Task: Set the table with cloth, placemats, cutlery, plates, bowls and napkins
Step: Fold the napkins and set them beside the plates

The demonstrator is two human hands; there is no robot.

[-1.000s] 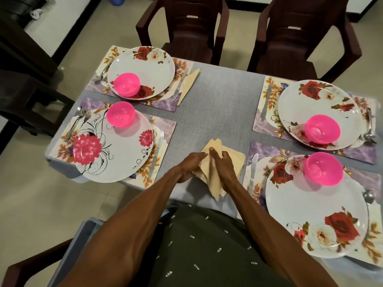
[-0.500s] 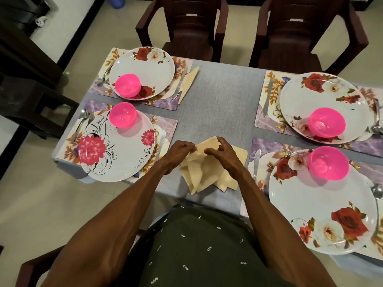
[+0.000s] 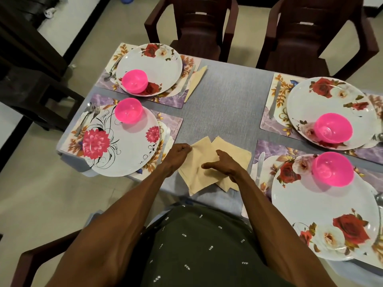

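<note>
A small stack of beige napkins lies on the grey tablecloth near the front edge. My left hand pinches the left corner of the top napkin. My right hand rests on the stack with its fingers spread over the cloth. Another folded beige napkin lies beside the far left setting. Each floral placemat carries a flowered plate with a pink bowl: far left, near left, far right, near right.
Knives lie beside the plates, one by the near right plate and one by the far right plate. A fork and spoon sit left of the near left plate. Two dark brown chairs stand at the far side.
The top napkin, folded into a narrow shape a second ago, now lies spread flat. My left hand has moved left to its corner and my right hand has flattened on the stack.
</note>
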